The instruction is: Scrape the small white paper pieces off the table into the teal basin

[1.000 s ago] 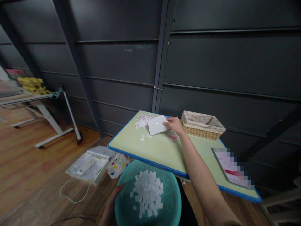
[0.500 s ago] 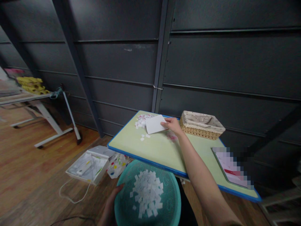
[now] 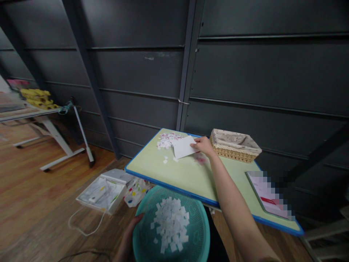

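Observation:
My right hand [image 3: 204,145] pinches the right end of a white card [image 3: 184,147], held over the pale green table. Beside the card's left edge lies a heap of small white paper pieces [image 3: 165,140], some with pink marks, and a few loose squares [image 3: 165,160] lie in front of it. At the lower middle, my left hand [image 3: 131,231] grips the left rim of a teal plastic basket [image 3: 197,225] below the table edge. Many small white paper squares [image 3: 172,222] lie piled in that basket.
On the blue-edged table [image 3: 163,174], a lined wicker basket [image 3: 236,147] stands at the back right and a partly blurred tablet-like thing [image 3: 268,200] lies at the right. An open white box [image 3: 100,191] and a dotted bag [image 3: 136,191] are on the floor. Dark panels rise behind.
My right hand and the white card have shifted slightly to the right and towards me, uncovering more of the paper heap. My left hand and the teal basket stay put.

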Tool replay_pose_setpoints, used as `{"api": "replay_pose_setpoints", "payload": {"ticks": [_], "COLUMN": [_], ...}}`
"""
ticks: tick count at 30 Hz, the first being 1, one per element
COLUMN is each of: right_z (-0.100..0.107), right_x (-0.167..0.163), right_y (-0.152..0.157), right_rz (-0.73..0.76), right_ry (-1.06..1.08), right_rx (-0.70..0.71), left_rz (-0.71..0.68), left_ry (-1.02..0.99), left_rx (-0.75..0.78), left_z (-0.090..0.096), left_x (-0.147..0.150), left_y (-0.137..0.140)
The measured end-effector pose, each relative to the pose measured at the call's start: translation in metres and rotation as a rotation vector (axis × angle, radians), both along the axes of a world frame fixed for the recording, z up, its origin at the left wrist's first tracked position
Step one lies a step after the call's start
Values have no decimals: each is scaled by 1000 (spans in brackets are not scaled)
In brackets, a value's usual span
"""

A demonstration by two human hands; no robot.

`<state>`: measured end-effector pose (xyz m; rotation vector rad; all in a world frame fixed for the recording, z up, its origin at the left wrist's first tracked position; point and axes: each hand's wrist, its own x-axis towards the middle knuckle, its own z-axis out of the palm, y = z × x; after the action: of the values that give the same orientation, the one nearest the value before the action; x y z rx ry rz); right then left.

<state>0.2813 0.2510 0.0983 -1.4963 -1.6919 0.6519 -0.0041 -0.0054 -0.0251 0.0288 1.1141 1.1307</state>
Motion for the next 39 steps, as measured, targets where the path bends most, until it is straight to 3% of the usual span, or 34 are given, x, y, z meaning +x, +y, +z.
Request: {"api": "replay_pose_setpoints", "payload": {"ticks": [4, 8, 12, 22, 25, 28, 32, 39], "right_z": [5, 9, 10, 4, 1, -4, -9, -16], "right_x": [12, 14, -1, -44, -43, -35, -21, -22], "right_y": [-5, -14, -21, -33, -28, -18, -4, -2], "right_rz": [55, 270, 422, 681, 602, 334, 60, 103], "right_ry": [13, 49, 91, 206, 365, 557, 537, 352], "right_rx": [-119, -191, -260, -422, -313, -135, -71, -63], "left_rz": [-25, -20, -11, 0, -13, -6, 12, 8], "left_ry": [52, 75, 130, 49, 28, 29, 32, -9], "left_rx": [-11, 11, 8, 61, 79, 78, 74, 88], "left_z": [7, 18, 19, 11, 13, 14, 15, 12], "left_x": [5, 12, 11, 1, 1, 1, 0, -2], "left_y": [1, 4, 8, 17, 18, 17, 17, 16]}}
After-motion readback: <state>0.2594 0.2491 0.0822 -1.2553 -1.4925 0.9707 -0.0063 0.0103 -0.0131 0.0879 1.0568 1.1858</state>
